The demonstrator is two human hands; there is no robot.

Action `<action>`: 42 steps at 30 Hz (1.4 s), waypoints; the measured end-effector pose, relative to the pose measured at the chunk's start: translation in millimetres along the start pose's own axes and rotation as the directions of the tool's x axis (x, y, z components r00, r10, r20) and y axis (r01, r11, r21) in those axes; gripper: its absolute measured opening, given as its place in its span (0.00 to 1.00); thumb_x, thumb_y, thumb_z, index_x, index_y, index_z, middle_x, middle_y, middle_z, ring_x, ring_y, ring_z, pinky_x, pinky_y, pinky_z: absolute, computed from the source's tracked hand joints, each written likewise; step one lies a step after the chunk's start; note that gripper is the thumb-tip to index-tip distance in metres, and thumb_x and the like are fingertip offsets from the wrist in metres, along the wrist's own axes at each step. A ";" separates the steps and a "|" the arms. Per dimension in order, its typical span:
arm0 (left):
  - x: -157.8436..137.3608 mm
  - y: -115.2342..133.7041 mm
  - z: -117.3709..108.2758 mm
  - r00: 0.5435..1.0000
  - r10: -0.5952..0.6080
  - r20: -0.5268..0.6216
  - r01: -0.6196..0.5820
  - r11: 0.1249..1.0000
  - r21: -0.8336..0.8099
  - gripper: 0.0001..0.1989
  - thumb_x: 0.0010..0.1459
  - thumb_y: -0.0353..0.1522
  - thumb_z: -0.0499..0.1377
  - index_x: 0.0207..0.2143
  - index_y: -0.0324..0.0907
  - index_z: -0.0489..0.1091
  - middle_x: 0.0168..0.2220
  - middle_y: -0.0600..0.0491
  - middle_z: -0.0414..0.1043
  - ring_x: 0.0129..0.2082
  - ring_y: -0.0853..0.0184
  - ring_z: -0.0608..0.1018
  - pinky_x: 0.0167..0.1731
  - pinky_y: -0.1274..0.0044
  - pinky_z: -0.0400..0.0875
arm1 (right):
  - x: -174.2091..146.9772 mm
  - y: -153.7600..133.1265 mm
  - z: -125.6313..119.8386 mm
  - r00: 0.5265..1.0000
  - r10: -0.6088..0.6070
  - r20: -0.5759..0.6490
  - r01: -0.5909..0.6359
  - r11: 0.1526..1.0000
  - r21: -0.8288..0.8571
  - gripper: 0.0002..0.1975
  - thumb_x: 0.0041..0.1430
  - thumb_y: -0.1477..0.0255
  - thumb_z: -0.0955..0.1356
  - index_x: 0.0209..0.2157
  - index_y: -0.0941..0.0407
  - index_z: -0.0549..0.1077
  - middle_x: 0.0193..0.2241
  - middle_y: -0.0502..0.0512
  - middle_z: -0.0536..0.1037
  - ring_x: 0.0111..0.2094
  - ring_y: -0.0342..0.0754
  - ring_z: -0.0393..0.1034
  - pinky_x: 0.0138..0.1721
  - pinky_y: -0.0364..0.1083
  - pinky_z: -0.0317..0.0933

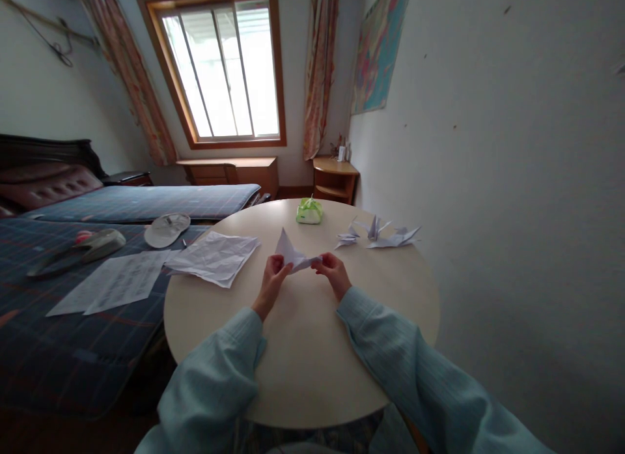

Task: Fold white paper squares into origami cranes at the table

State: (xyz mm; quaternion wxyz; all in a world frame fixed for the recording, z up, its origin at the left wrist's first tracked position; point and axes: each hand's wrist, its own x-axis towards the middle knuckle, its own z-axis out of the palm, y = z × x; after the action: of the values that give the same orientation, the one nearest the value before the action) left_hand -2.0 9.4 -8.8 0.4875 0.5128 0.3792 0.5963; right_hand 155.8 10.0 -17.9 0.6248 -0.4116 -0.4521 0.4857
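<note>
Just past the centre of the round table [303, 356], taking its far edge as 12 o'clock, we are holding a folded white paper [289, 251] between both hands. One pointed flap is rising from its left part; a narrower part is extending towards 3 o'clock. Our left hand [271, 283] is coming in from the 7 o'clock side, its thumb and fingers pinching the paper's left portion near the fold. Our right hand [336, 275] is coming in from the 5 o'clock side, thumb and fingers pinching the right end. Whether the paper's underside is touching the table, we are unable to tell.

Surroundings: a green-and-white packet [309, 212] is sitting by the rim at 12 o'clock. A cluster of folded paper figures [375, 231] is standing between 1 and 2 o'clock. Creased white sheets [217, 255] are lying at 10 o'clock, partly overhanging the rim. Beyond, on the plaid bed [73, 359], we are noting a pale cap [168, 230] towards 10 o'clock and printed sheets [122, 281] nearer 9.
</note>
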 end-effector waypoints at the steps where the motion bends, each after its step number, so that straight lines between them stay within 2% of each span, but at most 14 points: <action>1: -0.4 1.2 -0.3 1.000 -0.010 -0.009 0.010 1.000 -0.008 0.17 0.40 0.36 0.60 0.32 0.39 0.59 0.28 0.55 0.65 0.30 0.70 0.69 0.32 0.78 0.60 | -0.3 -0.2 0.2 1.000 0.003 0.002 -0.003 1.000 0.000 0.13 0.33 0.68 0.72 0.22 0.57 0.66 0.20 0.47 0.72 0.25 0.42 0.67 0.25 0.41 0.58; 15: -0.3 0.5 -5.4 0.998 -0.050 -0.032 0.049 0.998 -0.033 0.13 0.43 0.36 0.57 0.31 0.41 0.59 0.26 0.56 0.67 0.25 0.71 0.70 0.27 0.80 0.60 | -2.6 -3.8 2.6 1.000 0.009 0.021 -0.009 1.000 -0.003 0.14 0.34 0.64 0.71 0.23 0.57 0.68 0.21 0.48 0.71 0.24 0.41 0.66 0.25 0.41 0.57; 19: -0.9 1.1 -4.8 0.999 -0.037 -0.002 0.037 0.999 -0.035 0.13 0.43 0.37 0.57 0.31 0.41 0.60 0.26 0.57 0.67 0.26 0.70 0.70 0.28 0.79 0.61 | -3.0 -5.2 3.2 1.000 -0.009 -0.021 0.010 1.000 0.016 0.15 0.34 0.63 0.71 0.24 0.56 0.67 0.20 0.47 0.70 0.22 0.39 0.64 0.23 0.40 0.56; 25: -3.4 6.6 -2.7 1.000 0.007 -0.002 -0.008 1.000 -0.023 0.14 0.43 0.36 0.58 0.31 0.41 0.59 0.25 0.58 0.67 0.26 0.70 0.71 0.29 0.79 0.61 | -4.1 -7.8 3.2 0.997 0.044 -0.058 -0.040 0.997 0.070 0.16 0.36 0.60 0.70 0.22 0.57 0.66 0.17 0.46 0.68 0.19 0.38 0.61 0.21 0.40 0.54; 33: -1.1 5.5 -3.2 0.994 0.073 -0.079 -0.074 0.997 -0.012 0.15 0.40 0.34 0.60 0.30 0.41 0.57 0.25 0.57 0.67 0.26 0.71 0.70 0.28 0.79 0.61 | -4.6 -9.0 3.5 0.999 0.021 -0.047 -0.021 1.000 -0.004 0.15 0.34 0.63 0.71 0.23 0.56 0.66 0.18 0.46 0.69 0.18 0.38 0.60 0.21 0.41 0.54; 42: 0.0 3.0 -3.7 0.994 0.077 -0.079 -0.078 0.997 -0.003 0.15 0.40 0.33 0.60 0.30 0.41 0.57 0.24 0.59 0.65 0.25 0.72 0.69 0.28 0.80 0.61 | 0.0 -4.7 1.9 0.994 -0.035 -0.101 0.027 0.996 -0.087 0.17 0.31 0.65 0.72 0.25 0.56 0.67 0.18 0.46 0.69 0.19 0.39 0.60 0.21 0.41 0.54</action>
State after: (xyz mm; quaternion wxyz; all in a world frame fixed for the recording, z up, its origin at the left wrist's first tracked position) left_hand -6.3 8.9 -6.6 0.4503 0.5017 0.3761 0.6357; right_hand 155.1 9.3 -12.9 0.6363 -0.4551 -0.4463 0.4345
